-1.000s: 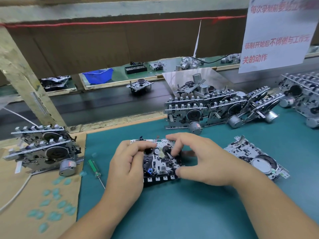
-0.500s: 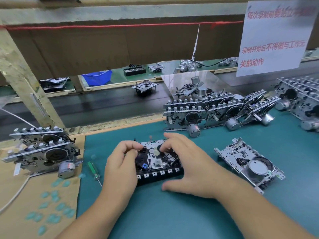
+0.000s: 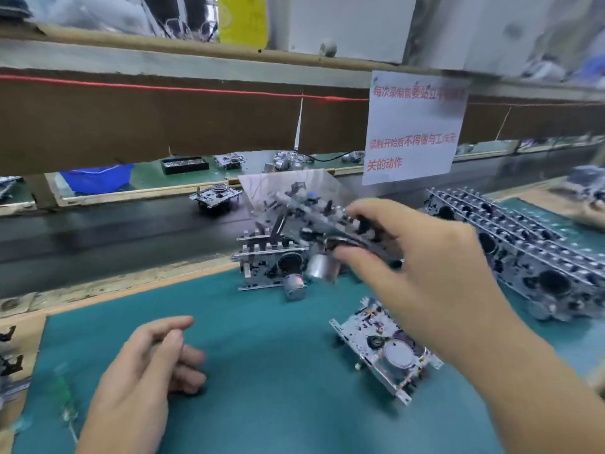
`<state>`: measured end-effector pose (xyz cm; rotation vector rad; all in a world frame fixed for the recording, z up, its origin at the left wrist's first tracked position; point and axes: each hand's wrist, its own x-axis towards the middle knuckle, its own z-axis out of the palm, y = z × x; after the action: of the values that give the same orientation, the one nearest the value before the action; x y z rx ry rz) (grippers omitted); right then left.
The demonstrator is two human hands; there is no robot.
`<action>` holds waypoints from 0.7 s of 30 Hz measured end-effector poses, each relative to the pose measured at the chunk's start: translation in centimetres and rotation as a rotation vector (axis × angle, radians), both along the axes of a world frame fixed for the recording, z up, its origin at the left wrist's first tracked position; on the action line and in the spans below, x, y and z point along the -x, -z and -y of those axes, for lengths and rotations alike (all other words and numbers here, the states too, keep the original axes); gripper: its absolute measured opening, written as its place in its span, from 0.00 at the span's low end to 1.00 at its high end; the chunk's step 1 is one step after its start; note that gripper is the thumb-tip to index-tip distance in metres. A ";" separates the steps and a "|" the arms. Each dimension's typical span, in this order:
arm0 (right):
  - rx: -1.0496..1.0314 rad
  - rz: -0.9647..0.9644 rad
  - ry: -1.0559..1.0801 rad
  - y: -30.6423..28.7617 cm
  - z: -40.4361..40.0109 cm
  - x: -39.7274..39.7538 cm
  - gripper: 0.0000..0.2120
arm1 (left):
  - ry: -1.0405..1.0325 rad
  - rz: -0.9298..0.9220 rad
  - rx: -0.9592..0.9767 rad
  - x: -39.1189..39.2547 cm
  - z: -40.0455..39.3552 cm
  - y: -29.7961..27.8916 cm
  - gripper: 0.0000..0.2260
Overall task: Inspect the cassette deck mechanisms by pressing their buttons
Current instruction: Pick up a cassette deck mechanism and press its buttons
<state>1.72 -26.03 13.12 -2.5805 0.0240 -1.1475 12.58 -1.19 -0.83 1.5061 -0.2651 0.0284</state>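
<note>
Cassette deck mech [image 3: 330, 224] gripped in right hand [image 3: 422, 270], raised, left hand [image 3: 144, 365] loose

- teal work mat [image 3: 278, 371] covers the bench, with brown cardboard [image 3: 19, 342] along its left edge
- dark conveyor belt [image 3: 98, 234] runs across just behind it
- brown board [image 3: 163, 122] hangs above the belt, red cord [image 3: 163, 89] strung along it
- white paper notice [image 3: 412, 126] with red Chinese text, taped up top right
- blue plastic bin [image 3: 98, 178] on the far green bench [image 3: 157, 178]
</note>
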 end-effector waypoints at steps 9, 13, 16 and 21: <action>-0.025 -0.230 0.480 -5.4 15.6 -1.9 0.19 | -0.027 0.224 -0.536 1.0 0.5 0.6 0.15; -0.051 -0.184 0.654 -7.8 23.8 -2.1 0.18 | 0.044 0.452 -0.599 2.9 7.1 -2.3 0.11; -0.049 -0.228 0.746 -8.0 28.8 -3.2 0.19 | 0.240 0.527 -0.524 3.3 12.9 -5.6 0.07; -0.083 -0.318 0.771 -6.2 35.3 -6.3 0.20 | 0.567 0.607 -0.541 3.0 22.4 -8.1 0.13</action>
<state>7.98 -61.30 19.31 -2.7032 1.1909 -0.8822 9.58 -23.63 7.23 1.8755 -1.2610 -0.0436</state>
